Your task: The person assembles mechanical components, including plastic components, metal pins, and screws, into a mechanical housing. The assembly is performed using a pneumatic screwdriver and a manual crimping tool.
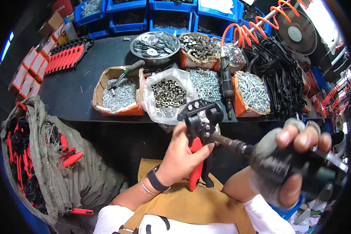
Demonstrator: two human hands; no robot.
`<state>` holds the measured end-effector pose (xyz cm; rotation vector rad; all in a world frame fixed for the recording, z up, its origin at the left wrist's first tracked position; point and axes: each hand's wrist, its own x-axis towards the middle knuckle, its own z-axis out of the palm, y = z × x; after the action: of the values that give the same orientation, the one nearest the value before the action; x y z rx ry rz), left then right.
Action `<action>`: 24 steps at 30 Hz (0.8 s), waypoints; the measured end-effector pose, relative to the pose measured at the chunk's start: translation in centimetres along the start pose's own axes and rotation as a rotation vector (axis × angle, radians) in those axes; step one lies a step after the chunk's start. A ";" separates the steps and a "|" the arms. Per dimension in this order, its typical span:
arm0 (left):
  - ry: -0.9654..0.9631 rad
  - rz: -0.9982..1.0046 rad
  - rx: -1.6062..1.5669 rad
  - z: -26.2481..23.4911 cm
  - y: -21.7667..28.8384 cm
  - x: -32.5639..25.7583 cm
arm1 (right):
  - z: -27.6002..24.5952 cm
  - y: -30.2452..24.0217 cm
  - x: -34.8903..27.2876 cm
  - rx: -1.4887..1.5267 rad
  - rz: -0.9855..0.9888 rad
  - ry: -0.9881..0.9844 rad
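My left hand (pixel 185 158) is closed around a hand tool (pixel 195 146) with a red handle and a black, bracket-like head, held upright in front of my apron. Silver bolt heads show on its black head. In my right hand (pixel 296 146), partly covered in grey and blurred by motion, is a black power screwdriver (pixel 279 165). The driver's shaft points left, and its tip meets the tool beside the bolts; whether it sits on a bolt I cannot tell. Just beyond the tool stands a clear plastic bag of metal nuts (pixel 168 93).
Boxes of small screws (pixel 121 97) and bolts (pixel 253 91) line the bench's front edge. A metal bowl of washers (pixel 155 45) stands behind. A second driver (pixel 227 84) hangs under a coiled orange hose (pixel 245 37). Black parts (pixel 277 74) lie right; a sack of red-handled tools (pixel 66 167) stands left.
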<state>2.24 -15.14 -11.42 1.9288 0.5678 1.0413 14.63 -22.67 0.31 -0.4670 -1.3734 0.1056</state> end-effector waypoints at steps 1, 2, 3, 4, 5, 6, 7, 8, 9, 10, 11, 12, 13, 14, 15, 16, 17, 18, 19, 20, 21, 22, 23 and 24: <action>-0.002 0.002 0.000 0.1 -0.4 -0.1 | -0.1 0.2 0.5 -0.014 0.071 0.088; 0.013 -0.060 -0.074 0.2 -0.8 -0.3 | 0.0 0.6 1.1 -0.026 0.142 0.176; 0.031 -0.122 -0.138 0.0 -0.9 -0.4 | 0.2 1.5 1.6 -0.141 0.312 0.256; 0.034 -0.118 -0.131 -0.3 -0.6 -0.5 | 0.2 2.7 2.1 -0.258 0.482 0.330; 0.004 -0.304 -0.474 -0.7 -0.1 -0.6 | -0.4 4.3 2.4 -0.281 0.573 0.278; -0.010 -0.490 -0.812 -1.4 0.1 -0.8 | -1.2 6.6 2.3 -0.289 0.669 0.216; -0.029 -0.554 -0.960 -1.9 0.4 -0.6 | -2.3 8.6 2.5 -0.403 0.819 0.124; -0.019 -0.556 -0.949 -2.3 0.4 -0.9 | -3.1 10.9 2.3 -0.510 0.971 0.025; -0.038 -0.588 -1.041 -2.5 0.5 -0.8 | -4.5 13.5 1.5 -0.484 0.989 -0.008; -0.053 -0.617 -1.125 -2.8 0.7 -0.5 | -5.5 16.1 0.4 -0.449 1.001 -0.044; -0.032 -0.545 -1.140 -3.0 0.2 -0.8 | -5.6 18.2 -0.9 -0.597 0.957 -0.103; -0.041 -0.509 -1.140 -3.4 0.0 -1.1 | -5.4 19.4 -1.5 -0.747 0.909 -0.157; -0.017 -0.474 -1.245 -3.7 0.2 -1.1 | -5.1 19.9 -1.8 -0.808 0.978 -0.223; 0.005 -0.439 -1.351 -3.9 0.4 -0.9 | -5.1 20.5 -2.0 -0.936 1.013 -0.315; 0.018 -0.415 -1.438 -4.1 0.1 -1.1 | -4.5 20.6 -2.0 -1.055 1.022 -0.359; -0.035 -0.384 -1.479 -4.3 -0.8 -1.0 | -4.0 20.6 -2.1 -1.176 1.029 -0.403; -0.017 -0.376 -1.521 -4.2 -1.1 -0.7 | -3.8 20.9 -2.4 -1.237 1.022 -0.409; 0.001 -0.366 -1.562 -4.1 -1.1 -0.2 | -4.0 21.2 -2.9 -1.234 1.020 -0.406; -0.003 -0.365 -1.559 -3.9 -1.8 -0.2 | -4.6 21.5 -3.3 -1.256 0.998 -0.404; -0.020 -0.312 -1.563 -3.6 -2.8 -0.4 | -5.1 21.6 -3.7 -1.280 0.976 -0.402; -0.020 -0.260 -1.560 -3.6 -3.4 -0.6 | -4.4 20.5 -3.2 -1.388 0.852 -0.508; -0.015 -0.259 -1.549 -3.9 -3.0 -0.4 | -4.2 19.3 -3.7 -1.598 0.433 -0.538; 0.016 -0.383 -1.544 -4.8 -2.3 -0.4 | -1.3 16.5 -2.3 -1.374 0.393 -0.506; 0.030 -0.500 -1.546 -5.3 -1.4 -0.3 | -1.1 14.0 -1.9 -1.109 0.420 -0.675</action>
<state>-2.30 -12.15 -11.14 0.3716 0.0955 0.7380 18.06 -10.93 -6.93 -1.7698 -1.9009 -0.1964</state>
